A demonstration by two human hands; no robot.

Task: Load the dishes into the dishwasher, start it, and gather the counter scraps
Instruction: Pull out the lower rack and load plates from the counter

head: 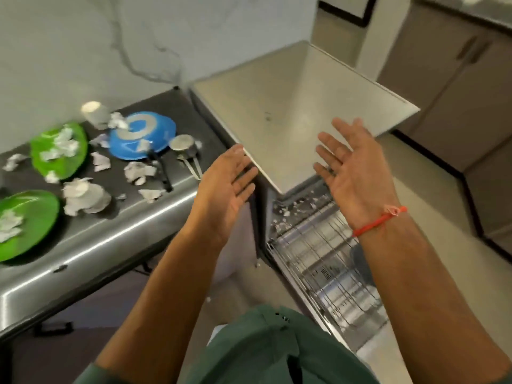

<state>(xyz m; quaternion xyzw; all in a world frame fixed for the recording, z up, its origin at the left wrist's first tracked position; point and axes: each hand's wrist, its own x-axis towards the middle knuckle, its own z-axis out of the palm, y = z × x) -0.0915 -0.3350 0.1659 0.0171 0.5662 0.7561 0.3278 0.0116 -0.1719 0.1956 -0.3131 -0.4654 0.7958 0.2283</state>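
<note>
Steel dishwasher [299,112] stands open in front of two bare hands, with dirty dishes waiting on the desk [91,245] to its left

The left hand [227,184] and the right hand [352,167] hover apart, palms turned toward each other, fingers straight and holding nothing; the left fingertips [235,151] lie at the near left edge of the dishwasher top, though I cannot tell if they touch it. Below the hands the wire rack [327,261] is pulled out, with white scraps along its inner end. On the desk sit two green plates [58,151] with crumpled paper on them, a blue plate [141,134], a steel cup [184,146] and a white cup [92,112], with paper scraps [83,198] scattered among them. A red thread [379,220] circles the right wrist
</note>
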